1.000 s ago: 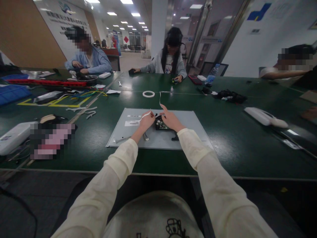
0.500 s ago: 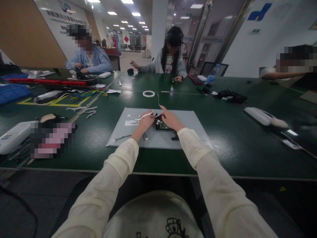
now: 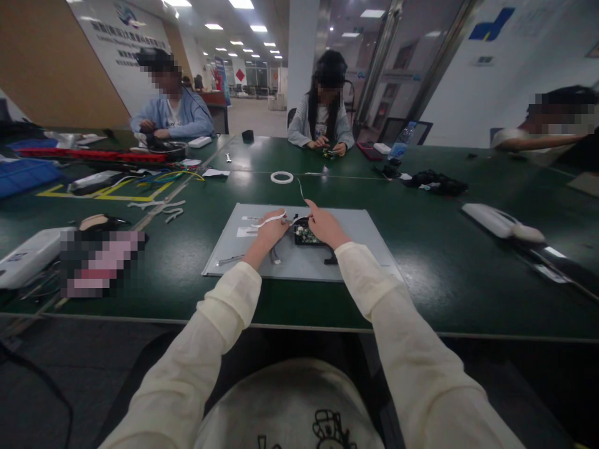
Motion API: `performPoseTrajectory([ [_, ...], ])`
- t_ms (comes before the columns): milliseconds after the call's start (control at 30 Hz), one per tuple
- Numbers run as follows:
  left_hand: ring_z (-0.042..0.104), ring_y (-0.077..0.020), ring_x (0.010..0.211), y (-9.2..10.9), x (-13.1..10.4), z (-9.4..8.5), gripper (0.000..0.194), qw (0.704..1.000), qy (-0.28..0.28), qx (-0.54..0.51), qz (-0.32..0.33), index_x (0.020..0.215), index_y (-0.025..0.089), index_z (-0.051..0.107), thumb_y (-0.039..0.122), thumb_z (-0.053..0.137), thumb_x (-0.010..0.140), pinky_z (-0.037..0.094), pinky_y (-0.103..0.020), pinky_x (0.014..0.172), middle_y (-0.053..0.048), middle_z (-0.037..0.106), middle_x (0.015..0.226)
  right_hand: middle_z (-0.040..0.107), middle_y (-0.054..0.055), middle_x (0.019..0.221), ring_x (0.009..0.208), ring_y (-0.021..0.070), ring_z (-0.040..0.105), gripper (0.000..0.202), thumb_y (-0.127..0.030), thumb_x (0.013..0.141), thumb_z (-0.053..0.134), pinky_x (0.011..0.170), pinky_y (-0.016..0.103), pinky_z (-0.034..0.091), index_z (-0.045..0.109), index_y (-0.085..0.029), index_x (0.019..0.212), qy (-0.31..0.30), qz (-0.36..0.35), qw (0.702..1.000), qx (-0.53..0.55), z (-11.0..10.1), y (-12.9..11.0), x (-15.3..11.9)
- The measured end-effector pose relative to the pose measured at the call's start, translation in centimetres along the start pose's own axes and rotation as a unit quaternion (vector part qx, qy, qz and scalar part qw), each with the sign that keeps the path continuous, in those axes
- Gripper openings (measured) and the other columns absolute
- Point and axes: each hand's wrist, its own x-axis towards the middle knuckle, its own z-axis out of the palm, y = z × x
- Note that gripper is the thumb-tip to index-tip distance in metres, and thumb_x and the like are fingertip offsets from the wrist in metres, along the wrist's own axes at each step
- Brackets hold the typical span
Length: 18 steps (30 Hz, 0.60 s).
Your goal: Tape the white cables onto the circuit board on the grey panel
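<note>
A thin white strip runs through the fingers of my left hand, which is closed on it. More of the strip spans the short gap to my right hand, also closed, with a thin white end sticking up beyond its fingertips. Whether the strip is tape or a flat cable I cannot tell. Under and beside my right hand sits a small black box with an exposed circuit board. It lies on a grey board. My right fingers partly cover the box.
Grey cables and a black part lie on the grey board. A white tape ring is beyond it on the green table. White devices lie to the right, a blue bin far left. Several people sit around the table.
My left hand has shifted slightly left, away from the black box, and more strip shows between my hands. Across the table, a person's outstretched hand has come back in front of their body.
</note>
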Motion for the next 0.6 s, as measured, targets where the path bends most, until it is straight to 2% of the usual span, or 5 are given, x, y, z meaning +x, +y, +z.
performPoseTrajectory([
  [100, 0.059, -0.0196, 0.089, 0.2, -0.3, -0.3, 0.023, 1.000, 0.009, 0.020, 0.004, 0.099, 0.021, 0.059, 0.024, 0.055, 0.077, 0.043, -0.026, 0.075, -0.006, 0.064, 0.094, 0.067, 0.014, 0.100, 0.087, 0.0247, 0.061, 0.059, -0.016, 0.086, 0.041, 0.076, 0.032, 0.044, 0.029, -0.014, 0.143, 0.007, 0.007, 1.000, 0.001, 0.0, 0.0, -0.1],
  [200, 0.057, -0.0203, 0.096, 0.2, -0.6, -0.7, 0.030, 0.999, 0.003, 0.028, 0.045, 0.106, 0.020, 0.056, 0.029, 0.056, 0.077, 0.043, -0.027, 0.078, -0.008, 0.058, 0.108, 0.067, 0.014, 0.100, 0.088, 0.0249, 0.061, 0.059, -0.016, 0.086, 0.040, 0.077, 0.032, 0.044, 0.027, -0.014, 0.143, 0.006, 0.009, 1.000, 0.008, 0.1, 0.0, 0.0],
  [333, 0.057, -0.0227, 0.098, -0.2, -0.8, -1.4, 0.039, 0.994, -0.067, 0.025, 0.080, 0.110, 0.018, 0.053, 0.039, 0.056, 0.077, 0.044, -0.028, 0.082, -0.010, 0.057, 0.107, 0.067, 0.014, 0.100, 0.088, 0.0245, 0.061, 0.060, -0.016, 0.085, 0.040, 0.078, 0.032, 0.044, 0.026, -0.013, 0.144, 0.007, 0.007, 1.000, 0.015, 0.2, 0.1, 0.0],
  [433, 0.057, -0.0215, 0.098, -0.5, -0.8, -2.4, 0.040, 0.987, -0.123, 0.013, 0.100, 0.107, 0.019, 0.054, 0.037, 0.060, 0.073, 0.043, -0.025, 0.083, -0.008, 0.059, 0.103, 0.067, 0.014, 0.098, 0.087, 0.0235, 0.061, 0.059, -0.015, 0.085, 0.040, 0.078, 0.031, 0.044, 0.027, -0.013, 0.143, 0.017, 0.005, 1.000, 0.021, 0.3, 0.1, 0.0],
  [600, 0.058, -0.0196, 0.087, -1.2, -0.7, -3.9, 0.038, 0.969, -0.202, 0.044, 0.134, 0.100, 0.018, 0.057, 0.027, 0.063, 0.063, 0.044, -0.024, 0.073, -0.006, 0.060, 0.098, 0.067, 0.013, 0.099, 0.088, 0.0235, 0.060, 0.061, -0.012, 0.083, 0.039, 0.082, 0.033, 0.044, 0.026, -0.014, 0.143, 0.022, 0.001, 0.999, 0.040, 0.5, 0.5, 0.2],
])
